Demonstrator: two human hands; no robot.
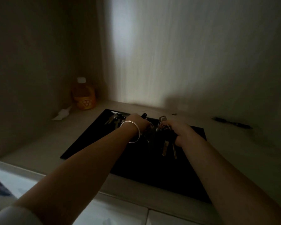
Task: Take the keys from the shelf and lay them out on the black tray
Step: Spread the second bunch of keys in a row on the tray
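The bunch of keys (166, 140) is hanging over the middle of the black tray (91, 143), blades dangling down toward six o'clock, and the right hand (182, 133) is gripping it, fingers clenched around the dark fobs at its top. The left hand (139, 121), a silver bangle (134, 131) on its wrist, is working at the same cluster from nine o'clock; its fingers are curling in on the rings, though exactly what they are pinching is too dark to tell. Another set of keys (114, 120) is already lying at the tray's far corner, around eleven o'clock.

The risk, I would say, is tangling: rings snagging on each other as the two hands pull apart, so that several keys are dropping in a heap rather than spread flat. A loose one could also be sliding off the tray onto the counter (39, 143). The gloom is not helping either.

Further out, an orange bottle (83, 95) at ten o'clock and a pen (231, 122) at two o'clock are standing well apart.
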